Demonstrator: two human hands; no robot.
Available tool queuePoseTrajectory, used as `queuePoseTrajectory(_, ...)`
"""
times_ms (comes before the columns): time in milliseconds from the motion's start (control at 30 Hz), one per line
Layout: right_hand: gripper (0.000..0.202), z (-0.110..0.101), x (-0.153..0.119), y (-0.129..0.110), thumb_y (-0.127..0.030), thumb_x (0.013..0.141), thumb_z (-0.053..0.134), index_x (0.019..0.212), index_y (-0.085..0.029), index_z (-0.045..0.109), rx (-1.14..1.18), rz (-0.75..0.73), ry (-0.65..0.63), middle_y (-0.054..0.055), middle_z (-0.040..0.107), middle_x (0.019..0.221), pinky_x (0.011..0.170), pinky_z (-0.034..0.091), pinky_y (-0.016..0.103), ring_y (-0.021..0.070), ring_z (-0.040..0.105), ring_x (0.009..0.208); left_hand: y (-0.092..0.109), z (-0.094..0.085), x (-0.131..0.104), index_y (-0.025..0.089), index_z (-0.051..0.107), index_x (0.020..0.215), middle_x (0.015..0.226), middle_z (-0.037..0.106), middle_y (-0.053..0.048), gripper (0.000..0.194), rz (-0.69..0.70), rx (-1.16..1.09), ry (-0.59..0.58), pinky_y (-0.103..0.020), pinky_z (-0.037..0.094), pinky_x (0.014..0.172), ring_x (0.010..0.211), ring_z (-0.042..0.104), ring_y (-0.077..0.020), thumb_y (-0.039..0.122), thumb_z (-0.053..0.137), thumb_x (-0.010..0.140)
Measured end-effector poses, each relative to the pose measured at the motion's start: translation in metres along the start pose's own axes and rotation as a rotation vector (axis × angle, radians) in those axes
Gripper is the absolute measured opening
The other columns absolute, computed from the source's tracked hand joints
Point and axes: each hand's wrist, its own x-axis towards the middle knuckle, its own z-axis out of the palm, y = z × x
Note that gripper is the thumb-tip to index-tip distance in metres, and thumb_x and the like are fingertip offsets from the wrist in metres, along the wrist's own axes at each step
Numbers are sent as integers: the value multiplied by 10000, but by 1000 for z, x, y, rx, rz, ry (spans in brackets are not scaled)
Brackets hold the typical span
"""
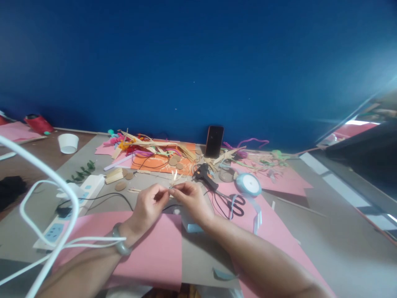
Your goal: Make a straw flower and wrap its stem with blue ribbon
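Left hand (pixel 149 207) and right hand (pixel 190 200) both pinching a small straw piece (pixel 174 179) between fingertips, table centre; glue gun (pixel 204 174) at 2 o'clock of it, scissors (pixel 231 203) at 4 o'clock; piece looks light, thin, brittle (probably dried husk strips), so grip at the bound base, not the splayed tips; base hidden behind fingers, exact shape too small to make out.
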Motion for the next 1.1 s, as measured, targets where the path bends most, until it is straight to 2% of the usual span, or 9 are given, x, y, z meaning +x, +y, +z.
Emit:
queuePoseTrajectory(133,242,0,1,2,-362,698,731,670,-134,658,-39,-18,11,-16,569,557,531,375,228,93,472,535,-1,0,-2,166,586,711,605,593,20,165,68,91,14,-214,406,568,548,531,-94,258,562,845)
queuePoseTrajectory(267,243,-2,0,-2,-377,714,718,679,-144,658,-47,-22,-22,-17,563,582,542,368,227,94,463,554,1,1,-2,165,600,710,622,613,7,166,54,58,15,-225,422,587,565,547,-103,276,586,832)
queuePoseTrajectory(400,241,-5,3,-3,-380,720,719,677,-157,638,21,-14,-67,-31,544,588,555,361,224,85,447,552,4,-1,4,158,617,755,625,615,2,164,-149,-222,-45,-219,437,547,547,551,-103,310,610,815)
queuePoseTrajectory(533,227,-9,9,0,-369,722,725,673,-167,635,78,-9,-91,-37,530,577,559,356,232,83,430,539,5,-4,10,143,623,741,558,585,2,259,-366,-517,-203,-223,440,500,486,532,-99,371,564,848)
queuePoseTrajectory(600,221,-10,11,3,-365,718,731,673,-170,636,99,-2,-103,-33,536,582,562,357,238,87,434,542,3,-3,11,138,622,724,559,585,0,271,-427,-630,-237,-214,428,473,464,518,-88,380,580,838)
queuePoseTrajectory(733,224,-10,13,7,-372,711,741,687,-169,647,104,-1,-121,-28,551,605,567,357,238,88,445,557,-1,0,11,134,617,706,617,608,1,233,-491,-775,-232,-193,413,439,446,512,-66,351,662,777)
queuePoseTrajectory(867,235,-10,12,6,-381,724,722,680,-157,667,49,-9,-108,-26,548,589,578,372,235,88,447,564,-1,2,11,133,614,711,599,604,8,219,-490,-760,-190,-188,417,431,442,510,-65,336,687,751)
queuePoseTrajectory(1100,216,-5,7,3,-359,698,729,673,-152,674,-1,1,-31,-14,579,594,577,398,236,101,483,570,6,1,9,139,599,721,556,590,12,241,-390,-531,-126,-207,453,451,456,536,-87,368,659,767)
